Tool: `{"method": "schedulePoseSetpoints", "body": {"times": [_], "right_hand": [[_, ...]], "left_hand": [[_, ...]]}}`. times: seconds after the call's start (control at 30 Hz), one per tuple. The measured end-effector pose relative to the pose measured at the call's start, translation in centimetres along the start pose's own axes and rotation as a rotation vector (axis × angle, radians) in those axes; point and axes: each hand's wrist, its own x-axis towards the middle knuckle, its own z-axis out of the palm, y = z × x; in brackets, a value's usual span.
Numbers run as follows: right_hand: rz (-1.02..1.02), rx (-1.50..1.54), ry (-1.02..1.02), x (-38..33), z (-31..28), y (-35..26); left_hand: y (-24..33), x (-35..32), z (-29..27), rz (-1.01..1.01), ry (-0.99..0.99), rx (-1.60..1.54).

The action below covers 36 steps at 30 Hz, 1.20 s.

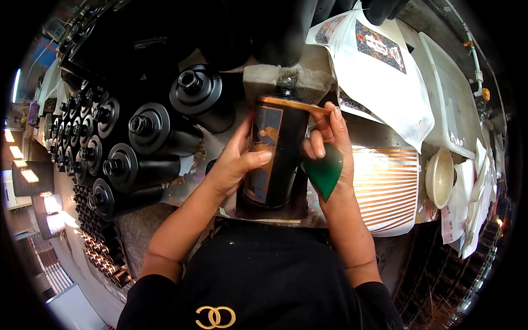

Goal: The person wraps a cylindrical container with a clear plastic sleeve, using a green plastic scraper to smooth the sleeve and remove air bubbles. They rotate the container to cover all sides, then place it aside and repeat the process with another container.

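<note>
Glossy black cylindrical bottle [290, 165], patterned panel: sat between both hands at the desk's [192, 190] near edge. Left hand [240, 157] clasped its side; right hand [336, 140] pinched a thin gold strip [294, 104], holding a green pointed flat scraper [324, 175].

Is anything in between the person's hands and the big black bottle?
Nothing visible blocks the left hand: it holds the black bottle directly. The right hand pinches a gold strip and, in this view, a flat green piece shows between its palm and the bottle.
</note>
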Motion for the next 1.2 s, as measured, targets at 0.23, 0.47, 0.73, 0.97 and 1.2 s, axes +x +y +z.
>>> {"method": "schedulePoseSetpoints", "body": {"times": [0.23, 0.47, 0.73, 0.97, 1.2], "right_hand": [[0.002, 0.092, 0.018, 0.2, -0.6, 0.7], [-0.002, 0.062, -0.001, 0.2, -0.6, 0.6], [-0.011, 0.026, 0.02, 0.0, 0.1, 0.5], [-0.022, 0.04, -0.002, 0.1, -0.5, 0.7], [-0.025, 0.004, 0.016, 0.1, -0.3, 0.5]], "left_hand": [[1.5, -1.4, 2.3, 0.646, 0.207, 1.16], [2.1, -1.1, 4.4, 0.747, 0.179, 1.448], [0.6, -0.1, 0.5, 0.078, 0.097, 0.056], [1.8, -0.8, 2.8, 0.648, 0.167, 1.155], [2.1, -0.7, 4.2, 0.756, 0.216, 1.456]]}}
